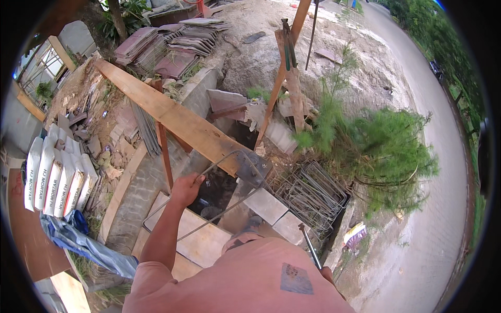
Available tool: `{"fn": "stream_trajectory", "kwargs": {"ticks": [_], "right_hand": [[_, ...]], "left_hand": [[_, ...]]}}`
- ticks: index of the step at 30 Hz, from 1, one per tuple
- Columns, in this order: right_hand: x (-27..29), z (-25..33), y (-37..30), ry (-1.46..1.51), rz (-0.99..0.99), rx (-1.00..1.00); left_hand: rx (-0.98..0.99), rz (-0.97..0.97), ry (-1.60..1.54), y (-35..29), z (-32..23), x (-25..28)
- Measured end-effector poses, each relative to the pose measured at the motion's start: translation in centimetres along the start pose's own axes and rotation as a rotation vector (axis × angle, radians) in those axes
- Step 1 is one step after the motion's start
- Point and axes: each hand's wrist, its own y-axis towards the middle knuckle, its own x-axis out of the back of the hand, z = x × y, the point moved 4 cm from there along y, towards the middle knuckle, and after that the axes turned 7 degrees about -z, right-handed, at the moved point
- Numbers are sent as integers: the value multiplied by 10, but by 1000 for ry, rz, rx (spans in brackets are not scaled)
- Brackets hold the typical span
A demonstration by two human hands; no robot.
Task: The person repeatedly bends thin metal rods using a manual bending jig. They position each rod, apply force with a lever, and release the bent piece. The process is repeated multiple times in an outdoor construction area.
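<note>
My left hand (187, 189) is closed around a thin steel bar bent into a long rectangular stirrup (213, 213). The stirrup's far end lies over a dark metal plate (251, 168) at the near end of a long wooden plank (167, 115). Low on the right, my right hand (326, 273), partly hidden by my shirt, grips a steel bar tool (312, 247) with a short crosswise head. The tool's head is apart from the stirrup. Pale tiles or slabs (201, 237) lie beneath the stirrup.
Several bent steel stirrups (313, 195) are piled right of the plate, beside a leafy green branch (370, 151). White bags (62, 172) stand at left above a blue cloth (86, 242). Stacked roof tiles (172, 44) lie far back. Wooden posts (287, 73) lean beyond the plank. A dark gap (216, 188) opens below.
</note>
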Motion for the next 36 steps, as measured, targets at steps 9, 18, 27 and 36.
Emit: {"fn": "stream_trajectory", "kwargs": {"ticks": [9, 18, 27, 36], "right_hand": [[-17, -5, 1, 39, -29, 6], [-6, -5, 6, 104, -99, 19], [56, 40, 3, 343, -352, 351], [212, 181, -90, 547, -432, 1039]], "left_hand": [[145, 64, -11, 20, 37, -20], [202, 225, 55, 20, 16, -15], [11, 244, 178, 35, 45, -35], [60, 262, 128, 34, 42, -37]]}}
